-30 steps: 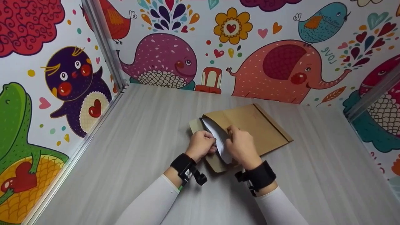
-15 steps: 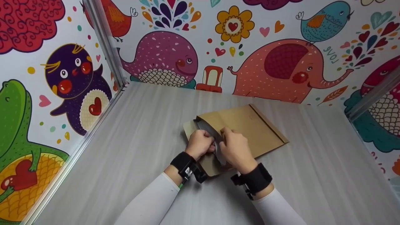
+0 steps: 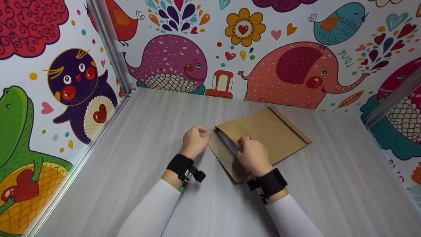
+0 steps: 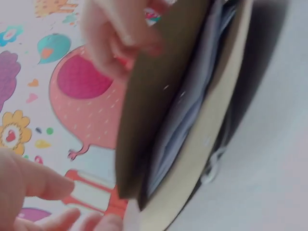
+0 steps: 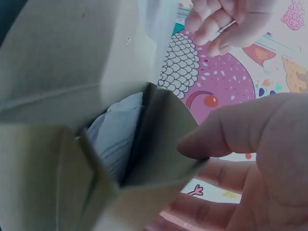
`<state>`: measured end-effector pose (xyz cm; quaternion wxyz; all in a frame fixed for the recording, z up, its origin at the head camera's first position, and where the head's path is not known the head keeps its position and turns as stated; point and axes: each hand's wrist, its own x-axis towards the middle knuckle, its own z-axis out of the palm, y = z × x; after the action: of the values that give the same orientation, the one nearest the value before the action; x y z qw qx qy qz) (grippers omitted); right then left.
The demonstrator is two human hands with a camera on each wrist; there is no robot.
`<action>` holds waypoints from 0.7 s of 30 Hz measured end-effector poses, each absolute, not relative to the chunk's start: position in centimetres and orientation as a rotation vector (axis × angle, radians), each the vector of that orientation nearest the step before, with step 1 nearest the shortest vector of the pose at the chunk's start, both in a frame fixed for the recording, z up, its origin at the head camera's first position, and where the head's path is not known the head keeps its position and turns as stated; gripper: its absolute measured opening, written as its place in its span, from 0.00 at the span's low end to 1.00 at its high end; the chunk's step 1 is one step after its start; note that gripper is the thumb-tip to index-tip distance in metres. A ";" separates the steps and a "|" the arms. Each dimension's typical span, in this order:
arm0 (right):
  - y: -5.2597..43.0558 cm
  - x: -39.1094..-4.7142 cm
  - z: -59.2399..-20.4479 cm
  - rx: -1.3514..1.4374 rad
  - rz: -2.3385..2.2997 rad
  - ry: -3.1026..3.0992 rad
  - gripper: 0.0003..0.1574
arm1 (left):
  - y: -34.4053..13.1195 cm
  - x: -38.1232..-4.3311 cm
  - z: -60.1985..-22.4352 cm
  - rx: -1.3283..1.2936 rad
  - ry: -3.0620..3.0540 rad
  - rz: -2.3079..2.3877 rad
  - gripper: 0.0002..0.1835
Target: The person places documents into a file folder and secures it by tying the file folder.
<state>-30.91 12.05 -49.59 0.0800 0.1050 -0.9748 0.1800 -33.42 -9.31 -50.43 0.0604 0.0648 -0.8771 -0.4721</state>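
A brown paper document envelope lies aslant on the table, its mouth gaping toward the left. White papers are inside it. My right hand pinches the upper edge of the mouth between thumb and fingers, lifting it away from the flap. My left hand is just left of the flap; in the left wrist view its fingers are parted and hold nothing. Under the flap's outer edge a small white string loop shows. The papers' lower part is hidden inside the envelope.
The grey wood-grain table runs back to a cartoon-printed wall. Another printed wall with a metal edge strip stands at the left. Black camera straps sit on both wrists.
My left hand has left the envelope's mouth and moved left. The paper that stood out of the mouth now sits lower inside. The right hand keeps its pinch; the envelope has shifted slightly right.
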 end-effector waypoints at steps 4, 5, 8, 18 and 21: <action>11.9 -30.9 -49.9 0.335 0.507 -2.934 0.15 | -10.2 -33.7 -50.3 0.217 -2.656 -1.414 0.15; 11.8 -30.9 -50.0 0.344 0.498 -2.937 0.15 | -10.3 -33.8 -50.4 0.220 -2.661 -1.412 0.15; 11.7 -30.9 -50.2 0.366 0.474 -2.956 0.15 | -10.3 -33.9 -50.6 0.217 -2.691 -1.417 0.17; 10.5 -30.3 -50.5 0.433 0.457 -3.038 0.27 | -9.3 -33.7 -51.8 0.180 -2.785 -1.376 0.17; 10.0 -30.1 -50.7 0.478 0.487 -3.054 0.35 | -9.1 -33.6 -51.9 0.187 -2.800 -1.387 0.18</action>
<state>-30.08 10.04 -50.68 0.0061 0.1529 -0.9759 0.1555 -33.64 -9.09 -51.90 0.0056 0.0596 -0.8946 -0.4429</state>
